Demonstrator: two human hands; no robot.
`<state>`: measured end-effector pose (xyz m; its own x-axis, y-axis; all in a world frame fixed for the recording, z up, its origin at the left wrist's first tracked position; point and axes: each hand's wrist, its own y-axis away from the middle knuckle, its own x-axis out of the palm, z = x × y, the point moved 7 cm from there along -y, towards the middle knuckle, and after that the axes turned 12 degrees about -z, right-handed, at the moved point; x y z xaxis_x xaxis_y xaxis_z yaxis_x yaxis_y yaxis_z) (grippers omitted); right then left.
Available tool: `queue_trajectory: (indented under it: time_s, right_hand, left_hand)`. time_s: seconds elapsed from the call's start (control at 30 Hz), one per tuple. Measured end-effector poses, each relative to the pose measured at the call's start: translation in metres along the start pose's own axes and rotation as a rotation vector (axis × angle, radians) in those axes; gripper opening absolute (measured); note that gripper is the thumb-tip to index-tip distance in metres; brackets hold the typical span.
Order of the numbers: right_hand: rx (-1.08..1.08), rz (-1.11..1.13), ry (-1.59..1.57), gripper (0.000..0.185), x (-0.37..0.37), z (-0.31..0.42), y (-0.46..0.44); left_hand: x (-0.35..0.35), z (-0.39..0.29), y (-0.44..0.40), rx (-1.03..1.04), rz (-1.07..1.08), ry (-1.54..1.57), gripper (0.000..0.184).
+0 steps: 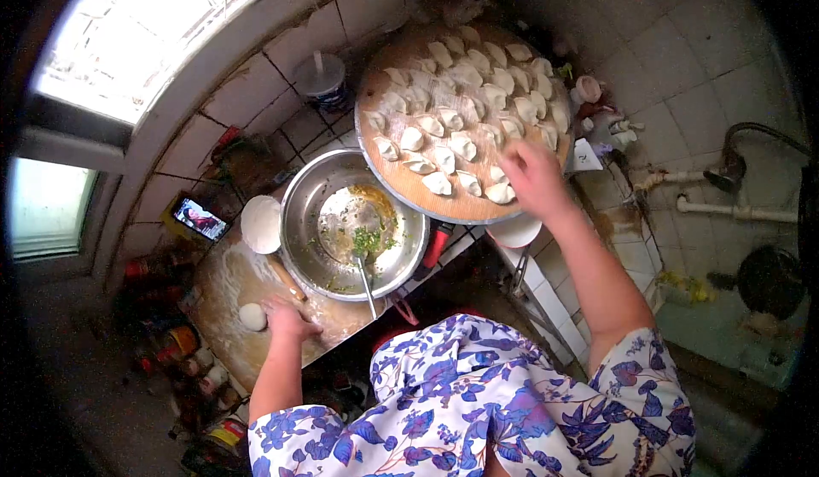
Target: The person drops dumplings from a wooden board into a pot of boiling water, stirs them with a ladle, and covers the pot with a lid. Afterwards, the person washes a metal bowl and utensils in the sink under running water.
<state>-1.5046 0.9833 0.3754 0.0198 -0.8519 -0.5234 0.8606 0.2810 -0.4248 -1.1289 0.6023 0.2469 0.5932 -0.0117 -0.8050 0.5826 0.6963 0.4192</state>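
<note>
My right hand (536, 183) is over the near right part of a round board (418, 191) covered with rows of white folded dumplings (461, 146). Its fingers are bent together at a dumpling (498, 174), and the hand partly hides them. My left hand (288, 319) lies on a floured rectangular board (226, 272), fingers stretched out beside a smooth white dough ball (252, 317). A rolling pin (287, 279) lies just beyond that hand. Between the two boards stands a steel bowl (294, 212) with some green filling (368, 240) and a spoon (367, 287) leaning in it.
A white bowl (261, 224), perhaps of flour, stands at the floured board's far edge. Nearby is a lit phone (200, 218). Behind it stands a lidded tub (321, 76) by the tiled wall. Jars (183, 339) crowd the left side; pipes (734, 210) run along the right.
</note>
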Motion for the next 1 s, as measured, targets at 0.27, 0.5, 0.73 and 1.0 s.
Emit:
queue_trajectory:
  time_s: [0.27,0.5,0.73,1.0]
  right_hand:
    - [-0.158,0.099,0.471,0.021,0.296,0.142,-0.102]
    - [-0.173,0.181,0.716,0.026,0.571,0.123,-0.132]
    - [-0.190,0.173,0.839,0.028,0.598,0.145,-0.077]
    - [-0.080,0.168,0.807,0.030,0.643,0.158,-0.074]
  left_hand:
    - [0.070,0.232,-0.128,-0.041,-0.037,0.118,0.132]
    - [0.164,0.338,-0.323,-0.082,-0.074,0.149,0.135]
    - [0.202,0.368,-0.299,-0.110,-0.050,0.187,0.137]
    - [0.220,0.405,-0.322,-0.094,-0.057,0.155,0.136]
